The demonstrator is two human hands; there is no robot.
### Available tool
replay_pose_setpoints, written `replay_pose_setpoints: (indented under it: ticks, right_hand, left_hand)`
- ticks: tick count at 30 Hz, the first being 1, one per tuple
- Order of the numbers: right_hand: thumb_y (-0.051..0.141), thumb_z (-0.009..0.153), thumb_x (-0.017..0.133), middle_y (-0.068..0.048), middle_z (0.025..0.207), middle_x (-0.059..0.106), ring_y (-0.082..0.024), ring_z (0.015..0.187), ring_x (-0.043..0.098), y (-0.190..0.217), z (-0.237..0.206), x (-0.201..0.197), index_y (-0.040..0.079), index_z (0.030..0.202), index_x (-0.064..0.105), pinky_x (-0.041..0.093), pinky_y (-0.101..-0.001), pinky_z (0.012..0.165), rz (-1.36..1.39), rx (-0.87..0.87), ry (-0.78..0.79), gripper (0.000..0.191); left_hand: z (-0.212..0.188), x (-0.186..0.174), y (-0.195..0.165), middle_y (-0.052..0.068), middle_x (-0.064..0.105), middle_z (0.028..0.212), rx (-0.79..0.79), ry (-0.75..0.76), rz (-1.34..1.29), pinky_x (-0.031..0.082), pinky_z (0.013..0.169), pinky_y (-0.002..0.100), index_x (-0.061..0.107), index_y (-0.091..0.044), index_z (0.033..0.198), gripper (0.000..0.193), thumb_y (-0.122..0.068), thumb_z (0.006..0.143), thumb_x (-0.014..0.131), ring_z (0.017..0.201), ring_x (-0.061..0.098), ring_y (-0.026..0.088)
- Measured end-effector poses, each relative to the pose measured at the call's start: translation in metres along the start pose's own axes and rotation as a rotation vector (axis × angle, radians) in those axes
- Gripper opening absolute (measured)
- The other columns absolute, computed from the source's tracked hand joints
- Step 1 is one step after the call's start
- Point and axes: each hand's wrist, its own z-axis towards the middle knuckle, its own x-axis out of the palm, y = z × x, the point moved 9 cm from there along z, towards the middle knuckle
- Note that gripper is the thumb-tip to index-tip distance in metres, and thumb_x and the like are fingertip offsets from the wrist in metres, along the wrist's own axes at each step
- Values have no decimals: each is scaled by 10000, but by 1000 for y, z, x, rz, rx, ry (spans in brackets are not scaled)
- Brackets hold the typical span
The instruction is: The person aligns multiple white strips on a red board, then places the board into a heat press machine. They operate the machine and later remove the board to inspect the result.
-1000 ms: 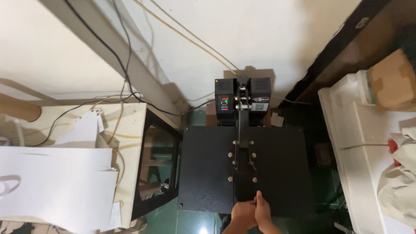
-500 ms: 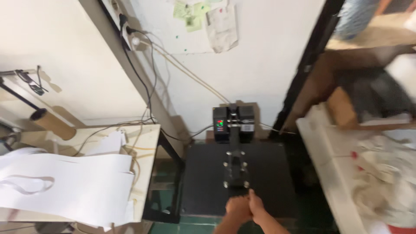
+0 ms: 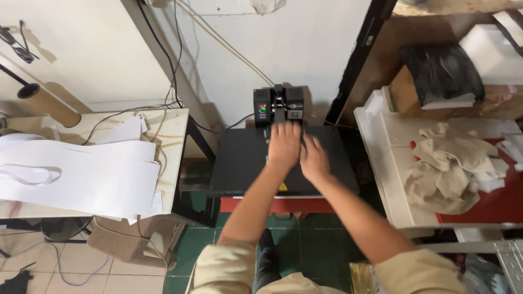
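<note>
Both hands lay on the black heat press (image 3: 239, 163). The left hand (image 3: 284, 145) rested over its centre handle, which ran away toward the wall; the right hand (image 3: 314, 159) sat just beside it. Whether the fingers gripped anything, I could not tell.

small lit control screen (image 3: 262, 108) behind press, yellow label (image 3: 283, 187)

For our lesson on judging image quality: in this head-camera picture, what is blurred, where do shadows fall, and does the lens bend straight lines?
Head view: the left hand is smeared by motion blur, the right hand slightly; the heat press plate stays sharp. The cardboard tube casts a soft shadow on the wall. Light is even, without glare. The wide lens splays the black post outward.
</note>
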Motion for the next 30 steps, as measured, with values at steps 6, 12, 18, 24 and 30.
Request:
replay_pose_setpoints:
  ticks: [6, 12, 18, 24, 30]
  right_hand:
    - [294, 1006, 593, -164, 1475, 509, -386, 1184, 615, 22, 29, -22, 79, 1403, 580, 478, -528, 962, -310, -86, 224, 452]
    - [305, 993, 601, -159, 1500, 497, -396, 1215, 583, 17, 20, -50, 81, 1410, 581, 470, -505, 993, -237, -87, 284, 474]
    - [262, 1003, 630, -170, 1391, 604, -400, 1183, 617, 1, -12, -45, 56, 1345, 613, 513, -480, 969, -75, -139, 268, 400]
    - [220, 953, 632, -179, 1119, 750, -361, 1048, 715, -66, -142, 60, 93, 1196, 699, 564, -456, 898, -18, 166, 695, 283]
    - [319, 950, 643, -121, 1435, 553, -356, 1258, 582, -108, -259, 129, 113, 1378, 557, 498, -490, 1020, -231, 205, 928, 483]
  left_hand:
    - [85, -36, 33, 210, 531, 1372, -11, -35, 22, 330, 1128, 487, 446, 4, 1399, 788, -396, 778, 720, 1302, 487, 379]
    - [112, -62, 38, 199, 443, 1468, -36, -67, -20, 289, 1174, 512, 369, -2, 1476, 841, -252, 772, 756, 1401, 384, 362]
    - [76, -55, 33, 212, 409, 1496, -32, -181, -151, 339, 1129, 544, 379, -24, 1477, 851, -307, 776, 771, 1430, 359, 388]
    - [-150, 57, -39, 197, 696, 962, -125, -4, -678, 525, 790, 554, 632, -79, 1129, 261, -295, 986, 601, 858, 676, 402]
    - [-293, 212, -58, 209, 611, 1302, -264, 780, -513, 529, 933, 504, 508, -54, 1383, 557, -179, 860, 650, 1142, 640, 387]
